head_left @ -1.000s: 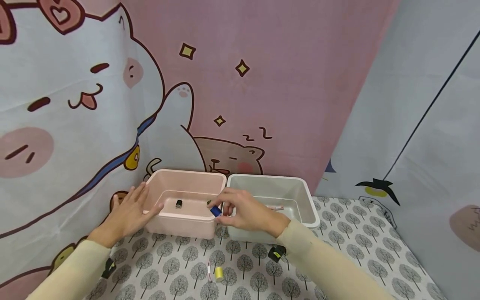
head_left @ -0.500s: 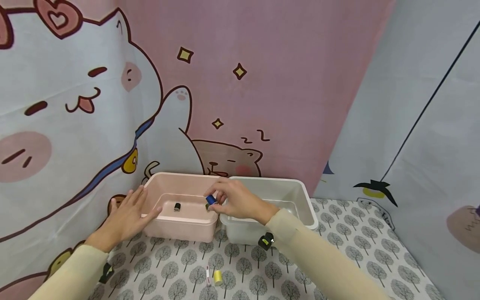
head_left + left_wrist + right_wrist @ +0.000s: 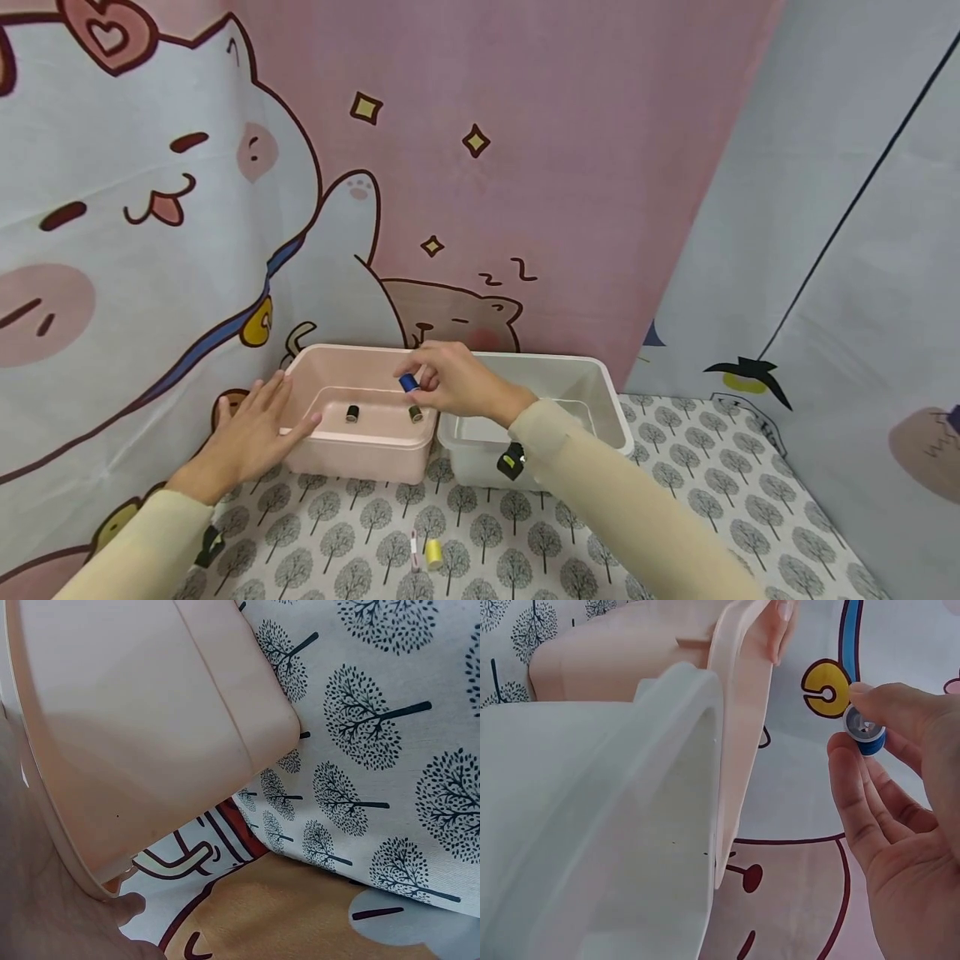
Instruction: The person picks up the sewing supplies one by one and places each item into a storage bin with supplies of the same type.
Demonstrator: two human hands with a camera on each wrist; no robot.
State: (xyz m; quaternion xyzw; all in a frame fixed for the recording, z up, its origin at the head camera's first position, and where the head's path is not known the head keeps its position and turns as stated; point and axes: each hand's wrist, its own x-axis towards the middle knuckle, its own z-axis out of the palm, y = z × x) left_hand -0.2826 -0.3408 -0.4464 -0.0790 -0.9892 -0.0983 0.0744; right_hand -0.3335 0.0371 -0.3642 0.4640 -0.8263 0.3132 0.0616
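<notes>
Spool (image 3: 408,382) (blue) pinched in R grip (image 3: 461,381), grey bin (image 3: 472,463) partly hid. behind.

Just below centre, the right hand (image 3: 465,382) is pinching a blue spool (image 3: 408,382) over the pink bin (image 3: 352,458). At lower left, the left hand (image 3: 247,433) is touching that bin. A yellow spool (image 3: 433,553) is sitting near bottom centre.

In the head view, the grey bin (image 3: 472,467) is partly hidden by the right hand (image 3: 463,382), the right sleeve (image 3: 630,500) is cut off, and marks on the white stick (image 3: 414,552) cannot be read.
</notes>
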